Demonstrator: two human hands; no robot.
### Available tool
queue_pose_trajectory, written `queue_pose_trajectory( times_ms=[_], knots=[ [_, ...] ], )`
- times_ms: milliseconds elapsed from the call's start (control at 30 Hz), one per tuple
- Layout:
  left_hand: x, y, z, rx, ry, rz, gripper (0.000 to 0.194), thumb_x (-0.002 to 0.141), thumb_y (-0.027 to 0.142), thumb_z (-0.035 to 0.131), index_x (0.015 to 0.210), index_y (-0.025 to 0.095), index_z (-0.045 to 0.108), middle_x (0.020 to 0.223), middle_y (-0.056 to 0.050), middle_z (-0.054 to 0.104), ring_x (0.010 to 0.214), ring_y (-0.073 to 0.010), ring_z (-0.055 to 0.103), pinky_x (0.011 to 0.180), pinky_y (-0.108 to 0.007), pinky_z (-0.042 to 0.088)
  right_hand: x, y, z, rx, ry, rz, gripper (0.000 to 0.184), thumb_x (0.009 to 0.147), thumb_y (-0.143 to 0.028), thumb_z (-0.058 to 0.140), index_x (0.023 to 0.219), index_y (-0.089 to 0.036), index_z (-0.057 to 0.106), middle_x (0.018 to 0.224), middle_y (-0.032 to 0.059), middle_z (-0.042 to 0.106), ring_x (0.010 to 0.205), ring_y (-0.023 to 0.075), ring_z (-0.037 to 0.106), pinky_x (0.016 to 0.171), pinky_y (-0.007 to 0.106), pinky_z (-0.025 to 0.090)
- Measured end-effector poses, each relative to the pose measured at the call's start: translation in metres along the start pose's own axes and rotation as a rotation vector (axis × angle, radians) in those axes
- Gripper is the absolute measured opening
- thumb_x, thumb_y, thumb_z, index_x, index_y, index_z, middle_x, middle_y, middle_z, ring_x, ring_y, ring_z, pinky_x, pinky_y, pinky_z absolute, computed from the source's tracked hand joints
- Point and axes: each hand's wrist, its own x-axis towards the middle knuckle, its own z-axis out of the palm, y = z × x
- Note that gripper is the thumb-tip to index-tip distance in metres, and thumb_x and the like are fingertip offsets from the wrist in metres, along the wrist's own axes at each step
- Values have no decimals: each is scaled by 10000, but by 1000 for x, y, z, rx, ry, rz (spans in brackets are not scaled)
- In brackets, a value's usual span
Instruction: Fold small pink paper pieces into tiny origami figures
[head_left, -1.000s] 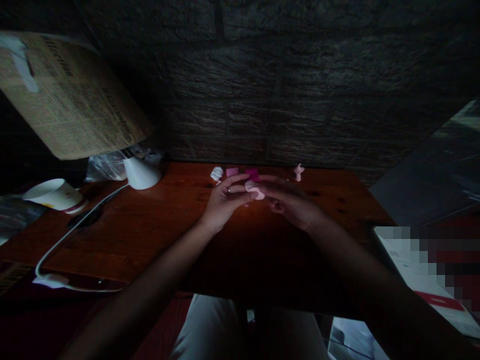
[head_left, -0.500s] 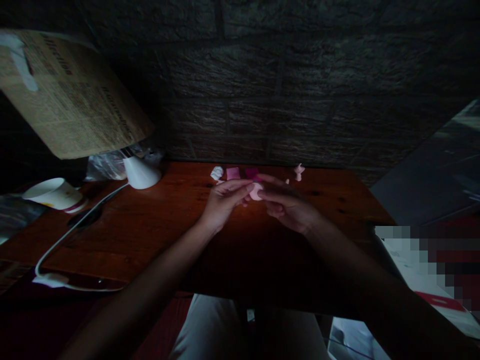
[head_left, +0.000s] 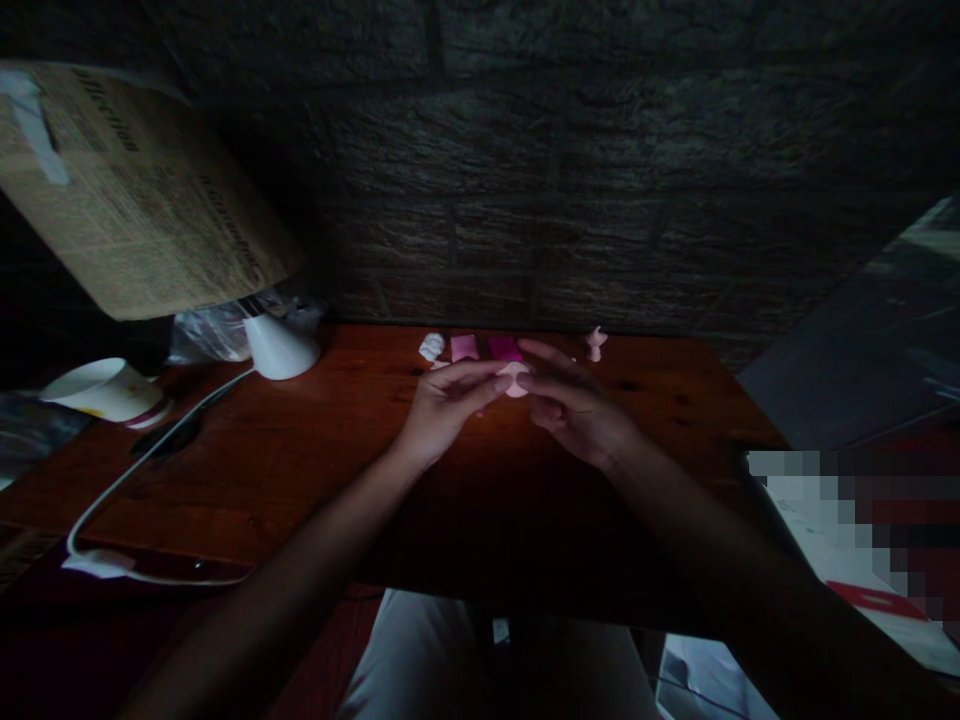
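Pinching a pale pink disc (head_left: 515,381) two-handed: left hand (head_left: 448,403) nips its left edge between thumb and fingers, right hand (head_left: 581,407) presses thumb on its right edge, fingers beneath hard to make out. Disc sits between the hands, over the counter (head_left: 337,430). Change: piece looked lumpier a second ago, now shows a rounder, flatter face; probably being pressed thin, shaping seems ongoing. Right index finger now lifted, magenta square (head_left: 505,348) shows more behind. Pink square (head_left: 464,347), white lump (head_left: 431,347) beside it; pale pink lump (head_left: 596,343) off right, untouched
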Motion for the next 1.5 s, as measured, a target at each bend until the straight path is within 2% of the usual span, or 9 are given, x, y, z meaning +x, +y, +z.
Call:
queue_pose_trajectory(
  times_ms=[133,333,600,767,867,1033,1200,1333,1500],
  knots=[
    [-2,4,1,255,42,270,387,716,282,911,1089,312,811,775,10,609,722,-146,527,696,-296,473,0,-2,1,31,2,21,396,636,-219,884,996,-306,743,741,-75,622,467,25,278,420,214,164],
    [-4,5,-3,565,40,570,484,746,291,897,1208,326,756,1168,-65,626,1138,-254,585,1014,-438,486,-1,-3,5,80,2,54,397,606,-186,895,966,-293,767,772,-69,645,473,25,277,422,211,189],
    [-4,6,-1,557,20,569,320,806,257,846,1114,300,772,1211,-73,664,1198,-274,614,1083,-489,465,-2,-2,6,51,-43,46,346,657,-207,875,974,-302,773,745,-61,640,475,32,257,406,208,187],
    [-5,6,-2,588,10,583,459,776,323,875,1206,281,721,1252,-90,662,1213,-279,608,1040,-472,502,1,1,3,77,-27,35,387,636,-182,887,989,-297,778,811,-44,691,485,32,302,409,198,215],
    [-5,6,-1,581,97,527,501,741,358,898,1188,238,708,1144,-83,696,1008,-221,643,878,-374,548,3,2,1,72,-25,6,386,621,-183,899,971,-287,773,816,-39,697,495,31,334,415,187,226],
    [-1,3,0,265,127,205,206,874,377,764,973,197,746,691,10,656,625,-118,572,613,-253,467,3,1,0,5,-5,-78,448,622,-197,903,1031,-301,750,838,-47,695,504,36,354,421,190,229],
    [3,0,1,-62,106,-101,240,800,408,825,941,218,782,610,26,625,524,-80,493,488,-210,352,3,4,-1,-63,35,-97,518,621,-228,909,1096,-300,718,804,-59,677,497,47,363,423,204,246],
    [3,3,2,-236,68,-215,297,688,300,902,957,234,796,647,30,647,520,-60,470,460,-190,315,4,9,-2,-127,49,-97,541,632,-263,916,1130,-300,706,805,-61,675,515,49,407,439,195,276],
    [3,6,3,-288,90,-279,264,658,242,910,900,225,805,704,18,706,521,-44,472,454,-170,336,5,14,-3,-147,64,-114,525,637,-265,921,1119,-296,713,805,-56,681,502,45,406,436,198,278]
  ],
)
